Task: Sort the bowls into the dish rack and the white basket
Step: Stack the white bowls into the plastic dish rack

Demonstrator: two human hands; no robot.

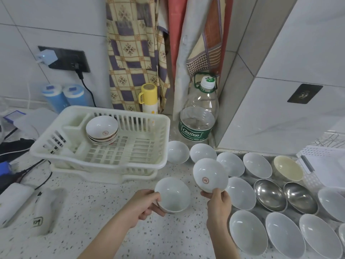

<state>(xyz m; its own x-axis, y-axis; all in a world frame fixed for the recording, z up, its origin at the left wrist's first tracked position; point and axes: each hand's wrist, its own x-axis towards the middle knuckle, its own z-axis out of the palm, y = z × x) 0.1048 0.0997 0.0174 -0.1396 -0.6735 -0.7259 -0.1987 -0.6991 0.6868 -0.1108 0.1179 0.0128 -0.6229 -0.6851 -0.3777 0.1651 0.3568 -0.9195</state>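
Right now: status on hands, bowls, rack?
Left hand holds plain bowl. Right hand holds logo bowl, tilted. Dish rack has one bowl stack. Path clear.

Both forearms bare, no sleeves in view. Left hand (144, 204), right hand (218, 202): no gloves, rings or watch.

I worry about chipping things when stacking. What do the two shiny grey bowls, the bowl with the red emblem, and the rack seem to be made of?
The two shiny grey bowls look like polished steel: mirror-like reflections. The emblem bowl in the right hand seems glazed ceramic, possibly melamine: glossy white. The dish rack looks like moulded matte plastic with slotted walls.
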